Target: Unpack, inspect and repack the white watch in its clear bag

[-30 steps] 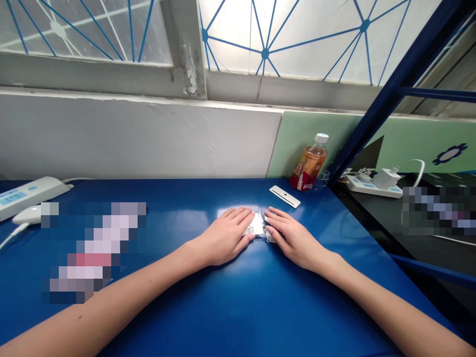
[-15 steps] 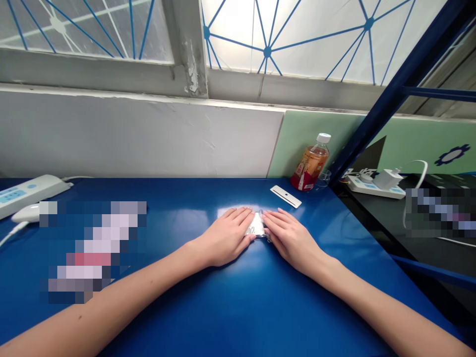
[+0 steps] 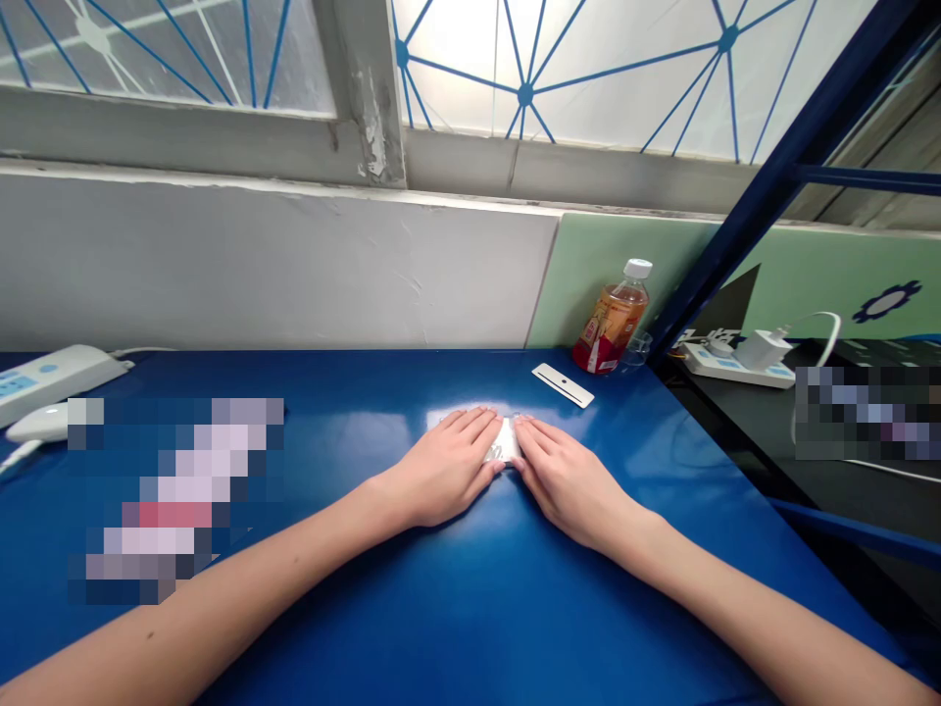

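Observation:
A small white packet [image 3: 505, 441] with a shiny, clear-looking wrapper lies on the blue table between my two hands. My left hand [image 3: 456, 461] rests flat over its left side, fingers stretched out and the thumb along the near edge. From the other side, my right hand [image 3: 563, 471] lies with straight fingers close together, fingertips on the packet's right edge. Both palms face down, and neither hand is closed around it. The fingers cover the packet's sides, so its full outline is hidden. Beyond the right hand lies a flat white strip with a dark slot [image 3: 563, 384].
A bottle with an orange-red label [image 3: 612, 319] stands at the back right, a clear cup-like thing [image 3: 636, 350] beside it. White power strips lie at left [image 3: 59, 378] and right [image 3: 735, 365]. A blue metal post [image 3: 735, 245] rises at the table's right corner.
My right hand has shifted slightly left and now covers the packet's right edge, where some wrapper stuck out before. The left hand stays in place. The view has tilted a little.

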### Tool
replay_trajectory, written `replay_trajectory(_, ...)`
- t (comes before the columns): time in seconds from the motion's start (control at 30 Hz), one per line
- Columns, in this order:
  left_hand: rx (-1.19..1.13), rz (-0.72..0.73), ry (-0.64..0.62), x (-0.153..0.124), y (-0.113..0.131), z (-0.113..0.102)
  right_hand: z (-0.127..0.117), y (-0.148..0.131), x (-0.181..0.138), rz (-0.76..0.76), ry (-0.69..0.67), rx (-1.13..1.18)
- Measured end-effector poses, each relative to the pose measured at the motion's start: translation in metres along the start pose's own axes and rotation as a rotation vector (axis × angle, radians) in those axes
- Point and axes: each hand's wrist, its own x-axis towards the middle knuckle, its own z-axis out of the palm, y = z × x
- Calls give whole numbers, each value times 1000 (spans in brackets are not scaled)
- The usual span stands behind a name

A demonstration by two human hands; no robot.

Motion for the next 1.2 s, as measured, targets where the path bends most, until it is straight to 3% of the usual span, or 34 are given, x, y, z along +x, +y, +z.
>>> replay_trajectory(0.37, 1, -5, -4, 0, 0, 1, -3, -2, -6, 82, -106, 169)
replay_trajectory(0.6, 3, -6, -12, 1, 0, 0, -4, -2, -7, 119, -83, 283)
replay_trajectory(0.97, -14, -24, -28, 1, -2, 4, -4, -16, -2, 100, -150, 47)
replay_trajectory(1.2, -20, -17, -23, 0, -4, 3, -3, -16, -4, 98, -222, 71)
